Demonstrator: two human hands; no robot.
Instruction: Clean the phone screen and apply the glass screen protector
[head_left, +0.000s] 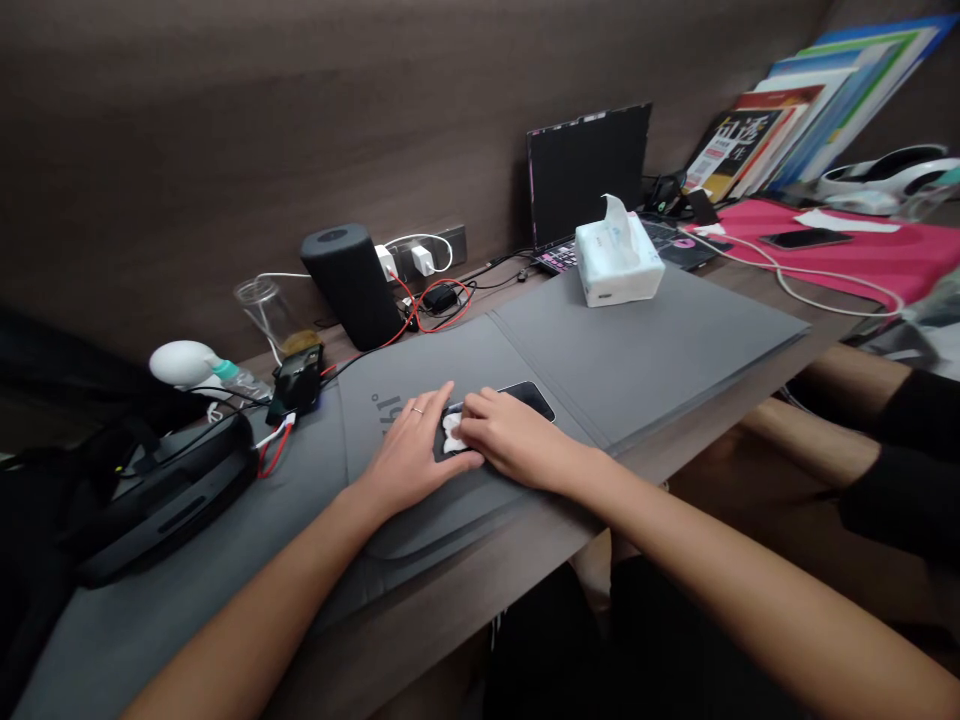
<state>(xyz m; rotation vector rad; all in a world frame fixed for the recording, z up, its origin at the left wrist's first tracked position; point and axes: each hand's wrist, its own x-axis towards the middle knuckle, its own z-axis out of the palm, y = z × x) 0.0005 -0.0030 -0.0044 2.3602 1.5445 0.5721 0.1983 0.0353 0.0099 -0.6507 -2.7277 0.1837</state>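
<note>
Left to right. At the far left of the bench (480, 590) stand an empty glass (262, 305) and a black speaker (352, 285), with red and white cables behind them at the wall. A grey mat (660, 340) covers the middle of the bench.

The left hand (409, 450) lies open and flat on the mat, fingers stretched out, its fingertips touching the near left end of a dark phone (529, 398). It pins the phone and does not grip it. The phone lies face up on the mat, near the front edge and between the two hands.

A small white tissue (451, 432) sits on the left part of the screen. The right hand (510, 435) has its fingers curled down on the tissue, holding it against the glass.

Judged from this, the step is wiping the screen. It goes best with the left hand bearing down so the phone cannot slide, and with light, even strokes towards the uncovered far right end.

Further right and far stand a tissue box (619, 262), an open laptop (589, 175) and leaning books (795, 120)
</note>
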